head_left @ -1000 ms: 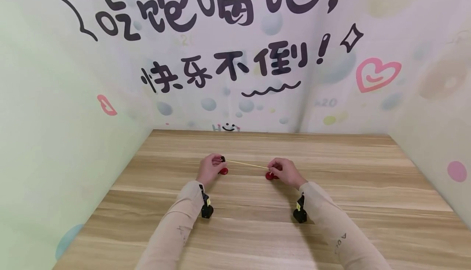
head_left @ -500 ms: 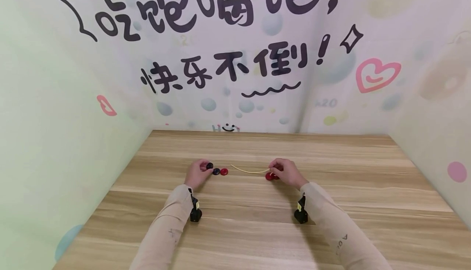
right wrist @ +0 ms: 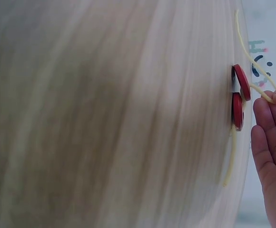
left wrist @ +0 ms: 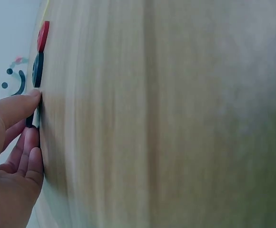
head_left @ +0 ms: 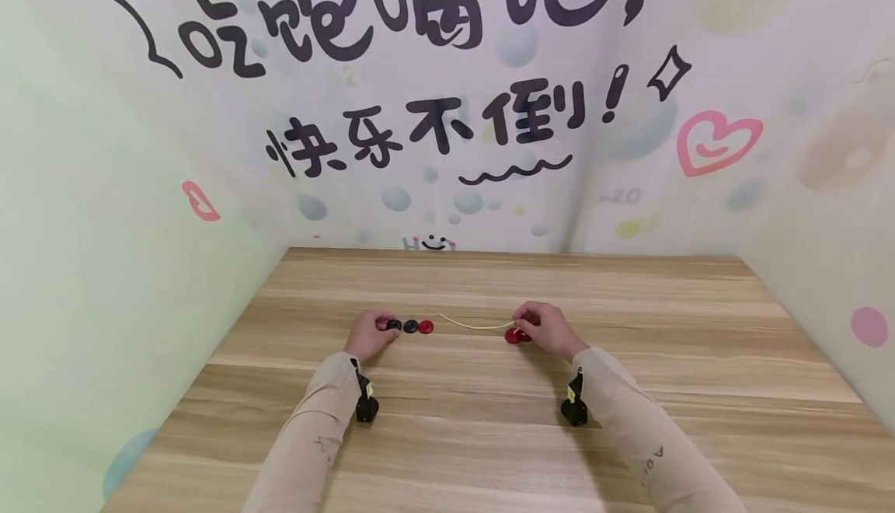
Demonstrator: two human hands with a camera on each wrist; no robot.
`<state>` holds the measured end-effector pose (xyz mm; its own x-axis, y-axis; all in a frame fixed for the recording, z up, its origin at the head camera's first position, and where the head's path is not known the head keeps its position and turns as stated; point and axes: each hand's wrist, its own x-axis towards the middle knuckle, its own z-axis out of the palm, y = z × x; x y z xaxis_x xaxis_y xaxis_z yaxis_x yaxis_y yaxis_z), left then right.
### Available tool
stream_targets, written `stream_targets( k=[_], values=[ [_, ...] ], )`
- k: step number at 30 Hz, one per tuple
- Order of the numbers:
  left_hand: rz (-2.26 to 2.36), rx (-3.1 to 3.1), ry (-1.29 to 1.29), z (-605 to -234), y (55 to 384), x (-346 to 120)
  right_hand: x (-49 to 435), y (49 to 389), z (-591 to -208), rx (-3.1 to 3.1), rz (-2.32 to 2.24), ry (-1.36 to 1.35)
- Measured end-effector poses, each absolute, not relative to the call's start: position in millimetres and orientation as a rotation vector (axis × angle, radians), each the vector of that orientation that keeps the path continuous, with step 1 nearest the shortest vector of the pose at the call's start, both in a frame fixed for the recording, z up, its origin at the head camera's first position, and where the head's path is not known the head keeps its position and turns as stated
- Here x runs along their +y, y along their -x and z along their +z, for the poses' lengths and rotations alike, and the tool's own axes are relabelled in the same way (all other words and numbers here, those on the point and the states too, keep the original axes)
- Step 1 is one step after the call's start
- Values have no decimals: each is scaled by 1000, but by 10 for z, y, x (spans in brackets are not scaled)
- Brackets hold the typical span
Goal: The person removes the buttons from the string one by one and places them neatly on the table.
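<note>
At the left end of a short row, my left hand (head_left: 367, 334) pinches a black button (head_left: 394, 326) down at the tabletop. Beside it lie a dark blue-black button (head_left: 411, 326) and a red button (head_left: 426, 327); the left wrist view shows them lined up beyond my thumb. My right hand (head_left: 548, 328) pinches a thin yellow cord (right wrist: 267, 98) between thumb and fingers. The cord's long free end curves left over the wood. Two red buttons (right wrist: 238, 111) hang together on the cord below my right fingertips, and a short cord tail (right wrist: 229, 164) sticks out past them.
The wood-grain table (head_left: 461, 435) ends at a printed backdrop (head_left: 363, 202) behind and at pale side walls. A small black camera (head_left: 367, 408) is strapped at the left wrist, another camera (head_left: 574, 410) at the right.
My left hand slid a black button off the cord's left end, moved left and lowered it beside the dark one. The cord went from taut to slack. My right hand stayed almost still.
</note>
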<state>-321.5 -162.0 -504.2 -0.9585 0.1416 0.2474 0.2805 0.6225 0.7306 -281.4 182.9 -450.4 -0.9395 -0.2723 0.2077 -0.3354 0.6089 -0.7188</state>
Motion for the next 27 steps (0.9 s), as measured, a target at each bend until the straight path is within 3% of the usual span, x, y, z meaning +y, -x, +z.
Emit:
stream_targets(
  k=[13, 14, 21, 27],
  values=[
    [-1238, -2663, 485, -6373, 4224, -2069, 1853, 2825, -4527, -2763, 1245, -508],
    [-1236, -2653, 495, -6324, 4183, -2060, 1850, 2825, -4525, -2764, 1245, -506],
    [-1255, -2809, 260, -4764, 3128, -1548, 1830, 2829, -4511, -2773, 1248, -519],
    [-1265, -2764, 259, -4450, 2934, -1317, 1824, 2822, -4509, -2763, 1257, -546]
  ],
)
